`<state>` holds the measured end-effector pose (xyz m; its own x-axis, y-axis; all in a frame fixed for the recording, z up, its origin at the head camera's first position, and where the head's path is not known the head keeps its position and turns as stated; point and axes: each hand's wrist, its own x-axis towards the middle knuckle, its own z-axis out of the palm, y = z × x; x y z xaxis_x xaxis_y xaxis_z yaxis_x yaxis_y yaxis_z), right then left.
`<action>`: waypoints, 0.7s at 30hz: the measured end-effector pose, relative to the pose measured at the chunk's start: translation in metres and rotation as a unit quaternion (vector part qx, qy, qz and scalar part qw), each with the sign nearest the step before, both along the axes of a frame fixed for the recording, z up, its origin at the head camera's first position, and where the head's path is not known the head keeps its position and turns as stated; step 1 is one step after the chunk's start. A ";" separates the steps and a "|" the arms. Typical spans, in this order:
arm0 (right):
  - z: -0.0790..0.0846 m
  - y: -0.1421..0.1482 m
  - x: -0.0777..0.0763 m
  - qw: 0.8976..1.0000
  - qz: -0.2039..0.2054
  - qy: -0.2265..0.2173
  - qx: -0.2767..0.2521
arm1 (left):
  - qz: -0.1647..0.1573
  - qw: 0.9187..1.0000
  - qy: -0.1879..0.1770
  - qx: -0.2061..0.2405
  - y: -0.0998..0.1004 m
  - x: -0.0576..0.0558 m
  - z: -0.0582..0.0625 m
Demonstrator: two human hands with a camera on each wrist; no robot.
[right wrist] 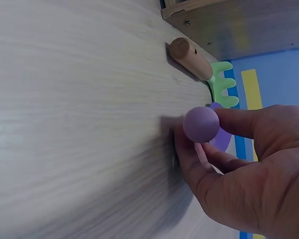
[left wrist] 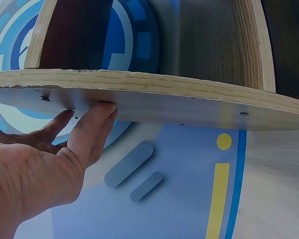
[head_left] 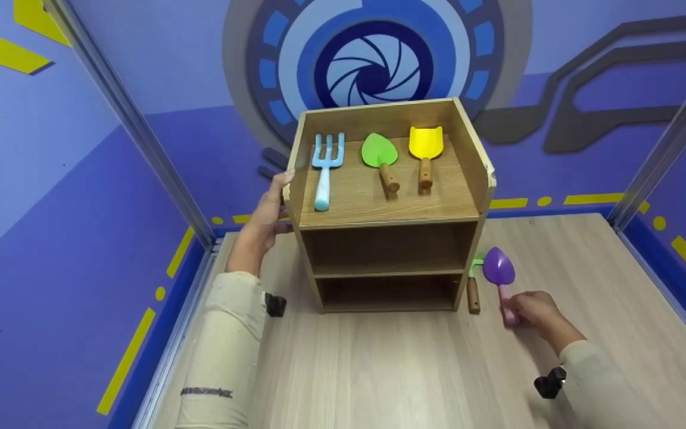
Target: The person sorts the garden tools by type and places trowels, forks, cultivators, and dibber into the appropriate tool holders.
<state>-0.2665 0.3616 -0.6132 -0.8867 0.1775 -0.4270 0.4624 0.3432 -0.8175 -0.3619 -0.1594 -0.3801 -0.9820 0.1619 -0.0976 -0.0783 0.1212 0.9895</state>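
My right hand (head_left: 535,308) pinches the pink handle of a purple toy trowel (head_left: 499,266) to the right of the wooden shelf (head_left: 390,223). In the right wrist view, the handle's round end (right wrist: 201,124) sits between thumb and fingers. Beside it on the table lies a green rake (right wrist: 223,84) with a wooden handle. My left hand (head_left: 267,208) touches the shelf's outer left side, its fingers (left wrist: 92,130) extended against the panel. On the shelf's top lie a light blue fork (head_left: 326,170), a green trowel (head_left: 380,152) and a yellow scoop (head_left: 426,145).
Two lower compartments (head_left: 387,249) of the shelf face me. Pale wood-grain table (head_left: 367,369) extends in front and to both sides. Blue-purple printed walls (head_left: 194,155) with metal corner posts (head_left: 131,119) stand behind and at the sides.
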 end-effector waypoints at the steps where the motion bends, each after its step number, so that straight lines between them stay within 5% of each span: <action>1: 0.000 0.001 0.000 1.000 0.003 -0.004 -0.011 | 0.001 1.000 -0.001 0.000 0.000 0.000 0.000; 7: 0.002 0.005 0.000 0.996 0.013 -0.035 -0.085 | 0.006 1.000 -0.003 0.003 0.000 0.001 0.000; 21: -0.003 0.009 0.003 0.988 0.039 -0.047 -0.143 | 0.003 1.000 -0.002 -0.001 0.000 -0.001 0.000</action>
<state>-0.2639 0.3708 -0.6157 -0.8466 -0.0294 -0.5314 0.5226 0.1426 -0.8406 -0.3632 -0.1590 -0.3797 -0.9824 0.1568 -0.1016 -0.0828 0.1224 0.9890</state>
